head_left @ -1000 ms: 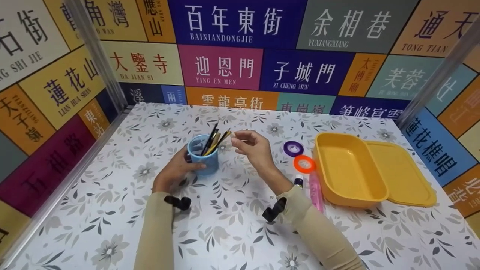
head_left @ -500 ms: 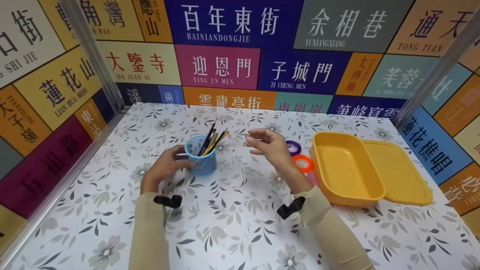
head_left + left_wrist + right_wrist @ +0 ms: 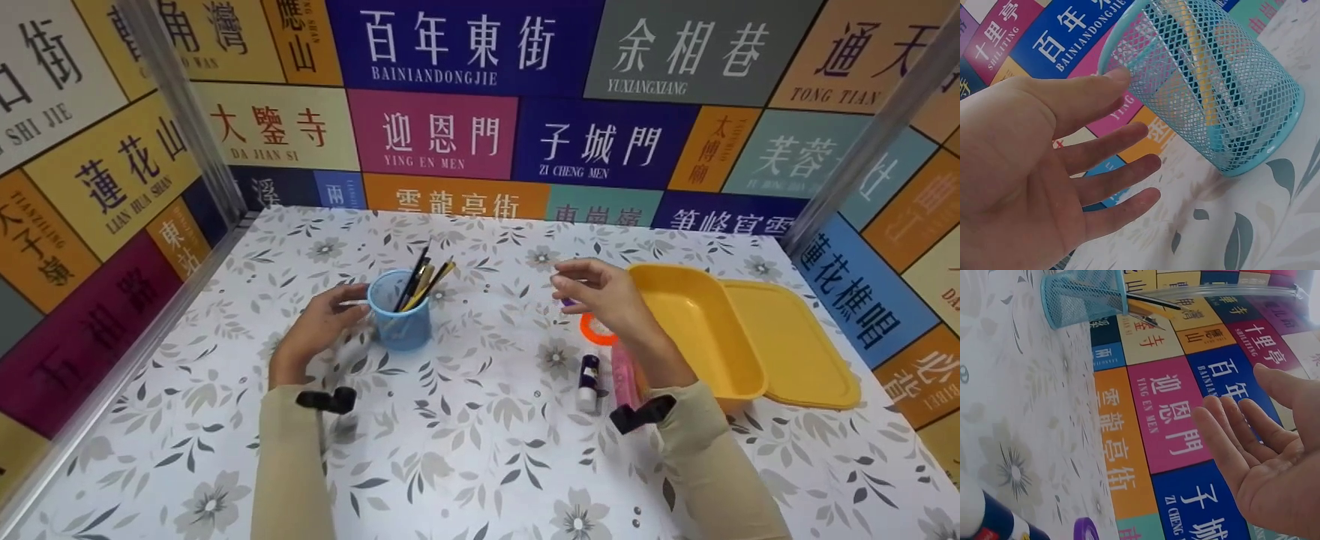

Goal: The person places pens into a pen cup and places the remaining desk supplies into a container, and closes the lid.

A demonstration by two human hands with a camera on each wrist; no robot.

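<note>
A light-blue mesh pen cup (image 3: 405,330) stands upright on the table with several pencils (image 3: 413,281) leaning in it. Just left of it is my left hand (image 3: 315,334), fingers spread and fairly straight; in the left wrist view the thumb tip lies at the cup's rim, and I cannot tell whether it touches. My right hand (image 3: 615,300) hovers at the right, its fingers loosely bent and holding nothing in the right wrist view. Beneath it are an orange tape roll (image 3: 595,334) and a purple tape roll (image 3: 1085,530), mostly hidden by the hand in the head view.
A glue stick (image 3: 589,384) and a pink, see-through long object (image 3: 622,375) lie near my right wrist. Farther right, a yellow box (image 3: 739,352) stands beside its flat yellow lid (image 3: 802,345). Printed wall panels (image 3: 435,135) border the flowered table (image 3: 450,450).
My right hand has moved right, away from the pen cup to above the tape rolls. The left hand has let go of the cup and drawn slightly left.
</note>
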